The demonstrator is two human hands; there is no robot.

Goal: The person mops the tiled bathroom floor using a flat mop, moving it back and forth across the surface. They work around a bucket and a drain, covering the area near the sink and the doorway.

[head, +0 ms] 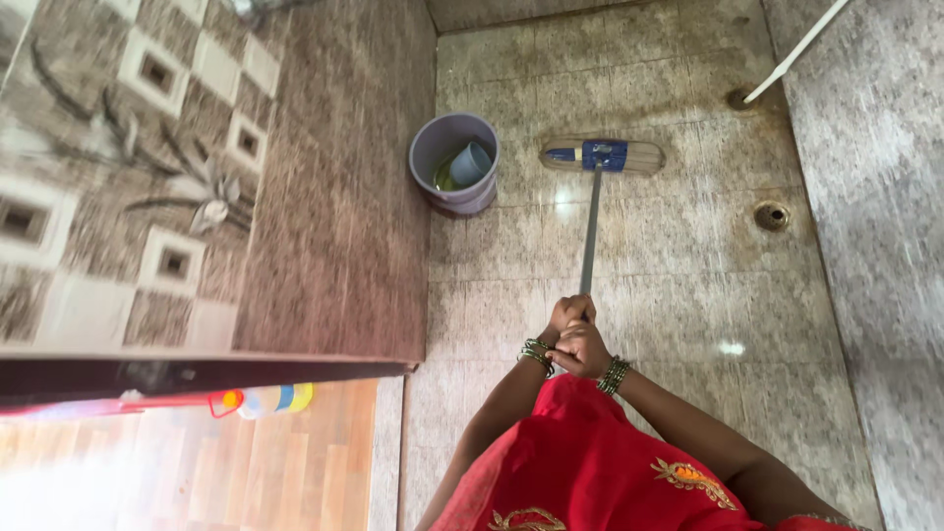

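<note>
I hold a flat mop by its grey metal handle (pixel 590 231) with both hands stacked near its top end. My left hand (pixel 568 315) wraps the handle higher up, and my right hand (pixel 582 352) grips just below it. Green bangles sit on both wrists. The mop head (pixel 602 155), beige with a blue clamp, lies flat on the wet beige tiled floor (pixel 678 285) ahead of me. A grey bucket (pixel 441 147) with a smaller blue-grey mug (pixel 470 163) inside stands just left of the mop head, against the wall.
A brown patterned tiled wall (pixel 197 187) rises on the left, a speckled wall (pixel 875 226) on the right. A round floor drain (pixel 772 215) lies right of the mop. A white pipe (pixel 795 51) crosses the top right. A colourful spray bottle (pixel 265 399) shows past the doorway, lower left.
</note>
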